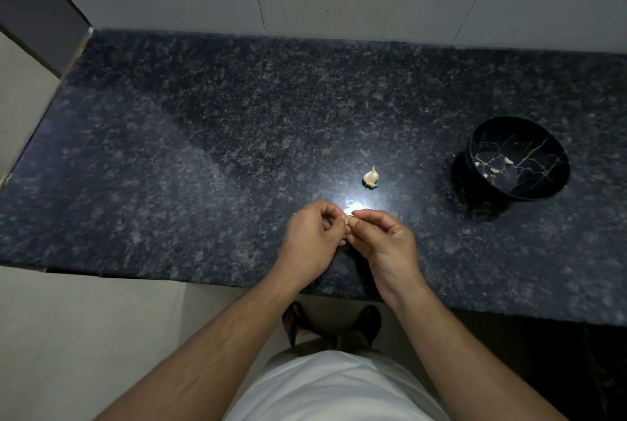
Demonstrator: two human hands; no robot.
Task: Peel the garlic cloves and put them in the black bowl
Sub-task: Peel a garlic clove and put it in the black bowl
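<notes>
Lower centre of the frame: both forearms reach in from the bottom edge and meet over the near part of the dark speckled surface (pixel 169 149). Left hand (pixel 310 241) has fingers curled in, its grip pinching a small pale garlic clove (pixel 348 219). Right hand (pixel 386 241) also has fingers curled, thumb and forefinger nipping the same clove from the other side. Looks like skin being worked off.

Just beyond the hands, middle of frame: the rest of the garlic bulb (pixel 371 177) stands upright on the surface, tip up. A bright glare patch lies between it and the hands.

Far right, mid-height: black bowl (pixel 539 135) with pale vein lines, well apart from the hands. A few peeled cloves (pixel 508 160) lie inside.

Risks, as I judge them: the clove is small and slick, so it could pop out of the pinch and roll off the near edge to the floor. The carry to the bowl is long; a drop on the way is possible.

Hard to make out: the clove is mostly hidden by fingers, so how much skin remains is unclear. Glare may hide loose peel. Bowl cloves are too small to count surely.
</notes>
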